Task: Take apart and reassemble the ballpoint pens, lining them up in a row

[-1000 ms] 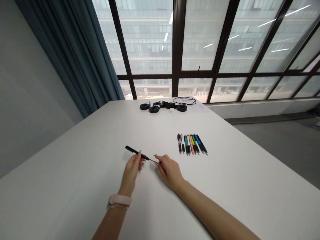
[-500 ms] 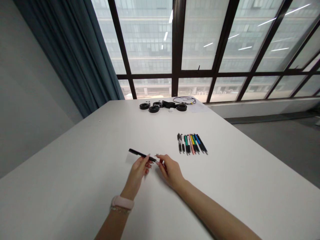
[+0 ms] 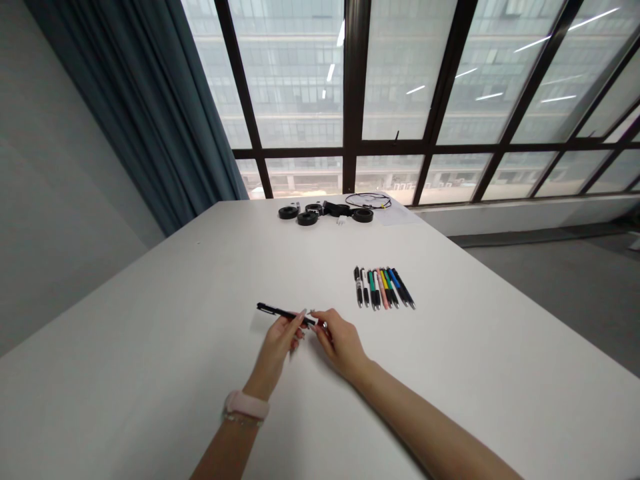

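Note:
A black pen (image 3: 274,311) is held between the thumb and fingers of my left hand (image 3: 278,341), a little above the white table. Its clip end points to the far left, and its other end reaches the fingertips of my right hand (image 3: 345,340). Those fingers are pinched together around or beside that end; whatever small part they grip is too hidden to name. Beyond my right hand lies a row of several pens (image 3: 384,289), side by side, with black, white, green, pink, yellow and blue barrels.
At the far end of the white table (image 3: 200,280) lie several black rolls (image 3: 307,219), a dark bundle (image 3: 336,209) and a coiled black cable (image 3: 369,201) on a pale sheet. A blue curtain (image 3: 165,120) hangs at the left, before a wide window.
In my left hand the black pen has turned a little, so its clip shows more clearly, and its near end has moved slightly closer to my right fingertips. My right hand has hardly moved.

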Available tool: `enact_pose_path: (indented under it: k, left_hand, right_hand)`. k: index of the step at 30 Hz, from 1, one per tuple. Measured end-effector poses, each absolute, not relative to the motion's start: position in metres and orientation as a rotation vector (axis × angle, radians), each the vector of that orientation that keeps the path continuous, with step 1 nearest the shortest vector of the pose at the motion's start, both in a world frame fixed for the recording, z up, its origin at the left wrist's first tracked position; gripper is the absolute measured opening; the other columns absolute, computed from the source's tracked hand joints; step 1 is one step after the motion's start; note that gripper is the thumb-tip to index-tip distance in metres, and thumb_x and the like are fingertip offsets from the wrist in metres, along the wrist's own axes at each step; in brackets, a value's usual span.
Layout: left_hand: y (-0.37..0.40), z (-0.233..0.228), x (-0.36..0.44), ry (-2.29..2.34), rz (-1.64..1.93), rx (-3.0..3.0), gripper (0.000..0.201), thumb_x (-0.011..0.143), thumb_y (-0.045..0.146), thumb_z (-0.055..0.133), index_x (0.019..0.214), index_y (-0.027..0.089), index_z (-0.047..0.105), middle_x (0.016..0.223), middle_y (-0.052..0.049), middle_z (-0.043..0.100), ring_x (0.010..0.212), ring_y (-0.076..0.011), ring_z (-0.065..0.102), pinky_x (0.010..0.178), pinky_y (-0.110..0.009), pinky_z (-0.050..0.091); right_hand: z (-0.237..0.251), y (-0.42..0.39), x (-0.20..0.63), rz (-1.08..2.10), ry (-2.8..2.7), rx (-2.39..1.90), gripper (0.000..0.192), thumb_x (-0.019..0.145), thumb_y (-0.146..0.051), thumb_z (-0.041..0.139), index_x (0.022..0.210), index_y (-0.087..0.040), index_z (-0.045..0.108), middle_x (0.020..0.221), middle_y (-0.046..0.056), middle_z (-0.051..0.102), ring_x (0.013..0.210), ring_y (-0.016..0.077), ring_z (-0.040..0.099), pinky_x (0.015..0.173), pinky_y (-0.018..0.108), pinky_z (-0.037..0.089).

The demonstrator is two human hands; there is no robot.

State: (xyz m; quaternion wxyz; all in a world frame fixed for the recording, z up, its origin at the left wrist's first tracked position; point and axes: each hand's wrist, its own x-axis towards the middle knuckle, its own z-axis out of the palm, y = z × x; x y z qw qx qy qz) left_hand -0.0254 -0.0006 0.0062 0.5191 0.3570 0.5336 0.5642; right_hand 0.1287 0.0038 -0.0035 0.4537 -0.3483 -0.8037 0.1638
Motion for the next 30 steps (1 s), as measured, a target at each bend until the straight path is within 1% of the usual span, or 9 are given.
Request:
enact_pose_path:
  k: [5, 8, 13, 19, 25, 30]
  left_hand:
    - [-0.0001, 0.0029, -0.0265, 1.347, 1.386, 0.874, 0.046, 0.057, 0.052, 0.075, 0.079, 0.013, 0.065, 0.062, 0.001, 0.059, 0.051, -0.0076, 0.047, 0.043, -0.018, 0.030]
    - [-0.0005, 0.0033, -0.0265, 1.367, 1.388, 0.869, 0.046, 0.057, 0.051, 0.075, 0.082, 0.012, 0.068, 0.067, -0.002, 0.062, 0.057, -0.0098, 0.051, 0.046, -0.019, 0.033]
    - [0.0008, 0.0018, -0.0275, 1.352, 1.389, 0.849, 0.047, 0.059, 0.054, 0.072, 0.077, 0.011, 0.070, 0.075, -0.008, 0.066, 0.066, -0.0136, 0.054, 0.046, -0.019, 0.034]
    - [0.0027, -0.0026, -0.0290, 1.333, 1.400, 0.841, 0.046, 0.061, 0.053, 0.071, 0.077, 0.011, 0.071, 0.079, -0.010, 0.067, 0.066, -0.0141, 0.054, 0.045, -0.019, 0.034]
    - [0.0040, -0.0027, -0.0279, 1.386, 1.357, 0.872, 0.044, 0.059, 0.053, 0.072, 0.073, 0.011, 0.071, 0.065, -0.006, 0.064, 0.059, -0.0127, 0.052, 0.044, -0.020, 0.032]
    - [0.0038, -0.0025, -0.0276, 1.399, 1.347, 0.903, 0.044, 0.059, 0.054, 0.070, 0.070, 0.011, 0.071, 0.060, -0.003, 0.062, 0.051, -0.0104, 0.048, 0.043, -0.021, 0.032]
  right_hand:
    - [-0.0010, 0.0036, 0.1283, 0.397, -1.983, -0.840, 0.024, 0.092, -0.018, 0.042, 0.114, -0.018, 0.052, 0.091, 0.006, 0.061, 0.071, 0.0146, 0.057, 0.065, 0.025, 0.047]
    - [-0.0017, 0.0038, 0.1285, 0.424, -1.980, -0.832, 0.026, 0.092, -0.018, 0.043, 0.116, -0.020, 0.051, 0.092, 0.006, 0.061, 0.072, 0.0142, 0.058, 0.066, 0.024, 0.047]
    - [-0.0034, 0.0043, 0.1288, 0.432, -2.001, -0.814, 0.028, 0.092, -0.018, 0.043, 0.119, -0.022, 0.051, 0.095, 0.006, 0.062, 0.075, 0.0143, 0.059, 0.068, 0.025, 0.048]
    - [-0.0035, 0.0045, 0.1284, 0.426, -2.010, -0.818, 0.027, 0.093, -0.019, 0.043, 0.118, -0.021, 0.052, 0.093, 0.006, 0.063, 0.077, 0.0148, 0.060, 0.070, 0.025, 0.048]
    - [-0.0026, 0.0049, 0.1283, 0.465, -2.004, -0.846, 0.025, 0.093, -0.020, 0.042, 0.115, -0.020, 0.055, 0.096, 0.006, 0.065, 0.077, 0.0145, 0.061, 0.071, 0.024, 0.047]
    - [-0.0027, 0.0049, 0.1283, 0.505, -2.004, -0.860, 0.025, 0.094, -0.021, 0.041, 0.113, -0.020, 0.056, 0.099, 0.006, 0.068, 0.081, 0.0146, 0.063, 0.075, 0.025, 0.048]
